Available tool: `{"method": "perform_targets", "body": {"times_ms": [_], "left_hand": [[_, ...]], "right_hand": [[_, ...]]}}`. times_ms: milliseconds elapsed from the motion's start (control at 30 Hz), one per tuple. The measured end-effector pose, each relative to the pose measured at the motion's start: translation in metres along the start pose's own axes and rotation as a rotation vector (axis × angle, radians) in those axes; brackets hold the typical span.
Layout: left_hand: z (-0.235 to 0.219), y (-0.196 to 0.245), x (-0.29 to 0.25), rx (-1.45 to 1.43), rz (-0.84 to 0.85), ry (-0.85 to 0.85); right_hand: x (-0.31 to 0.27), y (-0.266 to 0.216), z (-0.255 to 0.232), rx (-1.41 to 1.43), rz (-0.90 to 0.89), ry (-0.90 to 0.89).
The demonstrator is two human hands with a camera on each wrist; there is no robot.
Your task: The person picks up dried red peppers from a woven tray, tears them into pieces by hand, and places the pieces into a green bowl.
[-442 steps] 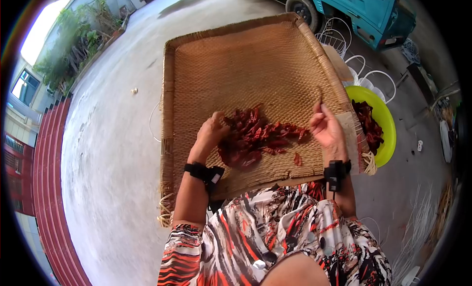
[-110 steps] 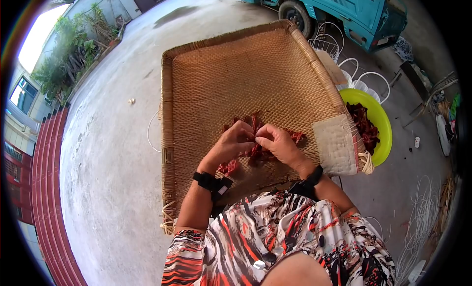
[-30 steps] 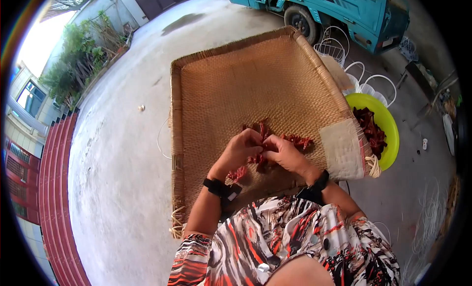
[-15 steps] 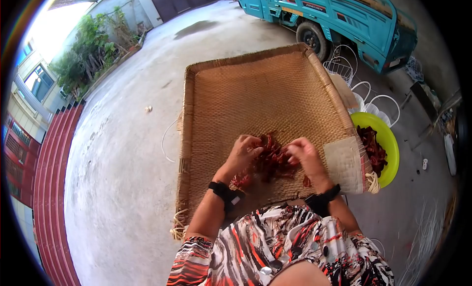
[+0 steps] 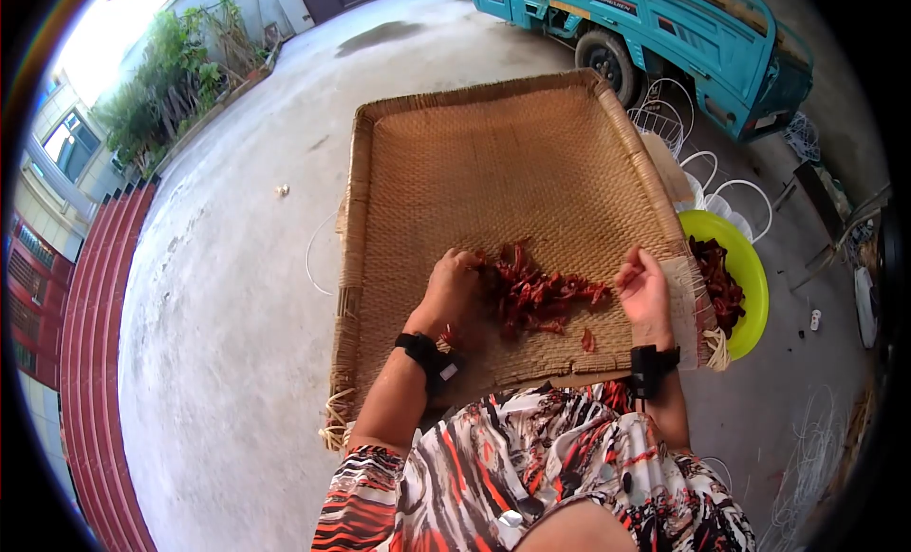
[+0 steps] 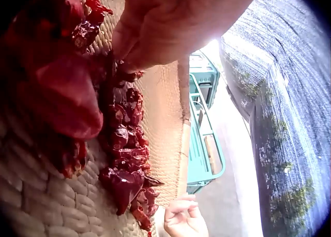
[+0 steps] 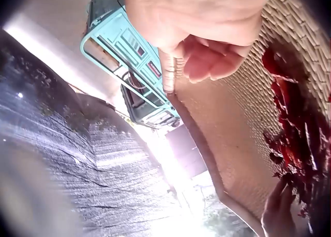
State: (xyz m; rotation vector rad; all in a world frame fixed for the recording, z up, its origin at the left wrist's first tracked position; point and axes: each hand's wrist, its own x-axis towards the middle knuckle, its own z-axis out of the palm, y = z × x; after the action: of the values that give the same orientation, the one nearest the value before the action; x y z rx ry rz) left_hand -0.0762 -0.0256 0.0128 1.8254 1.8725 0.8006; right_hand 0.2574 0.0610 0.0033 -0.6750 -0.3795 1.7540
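Your dried red chillies (image 5: 536, 296) lie in a loose heap on the near half of the woven tray (image 5: 455, 144), a little right of its middle, with one stray piece (image 5: 587, 340) lying apart near the tray's front edge. In the left wrist view the same chillies (image 6: 121, 144) show as dark red, wrinkled pods resting straight on the weave.

Your left hand (image 5: 451, 286) sits at the left edge of the heap, palm down, fingers bent onto the pods and touching them; whether it actually grips any you cannot tell from these views. Your right hand (image 5: 643, 288) is lifted off the heap at its right side, near the tray's right rim, palm turned up toward you with the fingers loosely curled and nothing visible in it. The right wrist view shows that hand (image 7: 207, 27) from below, fingers relaxed, with the heap (image 7: 297, 138) well apart from it.

Just beyond the right rim a lime-green bowl (image 5: 750, 267) stands on the concrete ground (image 5: 228, 267), holding more dark red chillies (image 5: 716, 286). White wire frames (image 5: 707, 172) lie behind the bowl, and a teal truck (image 5: 683, 30) is parked past the tray's far right corner. Shrubs (image 5: 166, 77) line the ground's far left
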Motion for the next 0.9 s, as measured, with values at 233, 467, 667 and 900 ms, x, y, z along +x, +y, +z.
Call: {"method": "perform_targets", "body": {"times_ms": [233,467,667,900], "left_hand": [[0.012,-0.017,0.0,0.038,0.204,0.181],[0.011,-0.017,-0.005,-0.013,0.1,0.13],[0.003,0.003,-0.004,-0.272,0.114,0.156],[-0.013,0.036,-0.015,-0.838,-0.181,-0.054]], "right_hand": [[-0.02,0.033,0.048,-0.378,0.121,-0.183],[-0.025,0.068,0.086,-0.891,0.238,-0.504],[-0.028,0.097,0.103,-1.037,0.07,-0.612],[-0.028,0.109,0.103,-1.165,0.01,-0.553]]}}
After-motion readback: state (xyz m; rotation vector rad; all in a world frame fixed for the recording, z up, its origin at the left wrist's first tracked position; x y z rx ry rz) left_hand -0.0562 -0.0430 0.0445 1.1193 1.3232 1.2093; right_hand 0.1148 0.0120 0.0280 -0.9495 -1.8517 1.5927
